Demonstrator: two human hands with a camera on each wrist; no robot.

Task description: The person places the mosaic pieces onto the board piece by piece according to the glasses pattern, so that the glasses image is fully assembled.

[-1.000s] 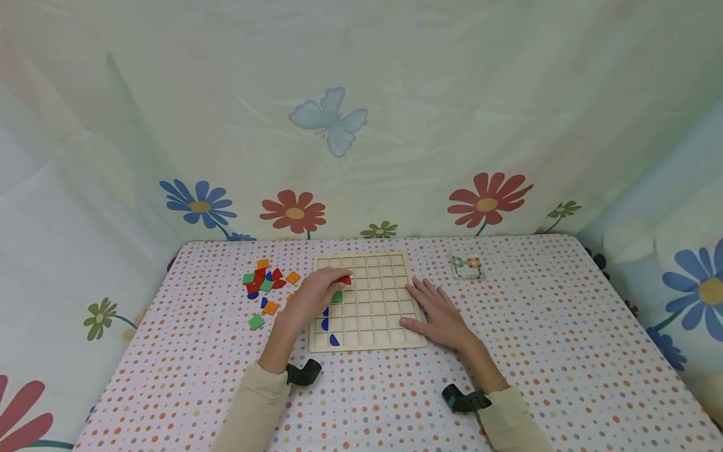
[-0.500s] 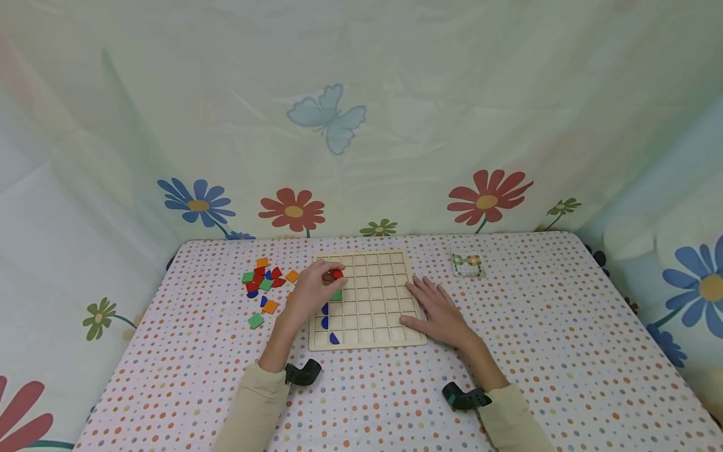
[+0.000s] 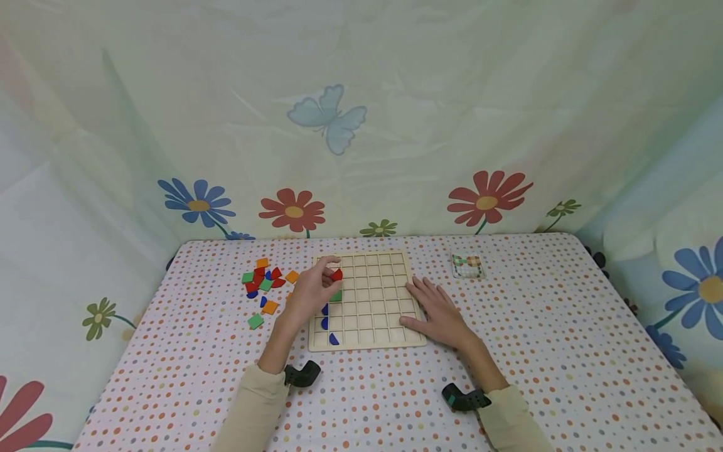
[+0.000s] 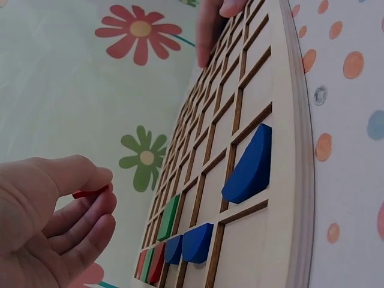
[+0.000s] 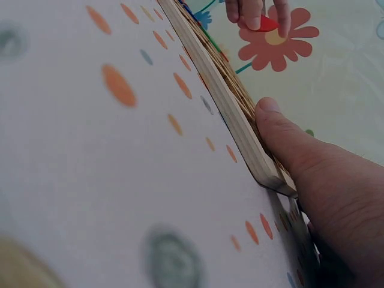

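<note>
A wooden grid board [image 3: 384, 282] lies flat on the dotted tablecloth. My left hand [image 3: 312, 290] hovers over the board's left side and pinches a small red piece [image 3: 336, 274] between thumb and fingers; the same red piece [image 4: 91, 192] shows at my fingertips in the left wrist view and, far off, in the right wrist view [image 5: 264, 24]. Blue pieces [image 4: 247, 165] and a green piece [image 4: 169, 217] sit in cells of the left columns. My right hand [image 3: 437, 311] rests flat on the board's right edge [image 5: 240, 129], thumb against its side.
A heap of loose red, green, orange and blue pieces [image 3: 264, 284] lies left of the board. A small pattern card [image 3: 467, 265] sits at the back right. A flowered curtain [image 3: 339, 125] encloses the table on three sides.
My left hand has lifted the red piece slightly and drawn it a little left and back over the board. The right hand has stayed put.
</note>
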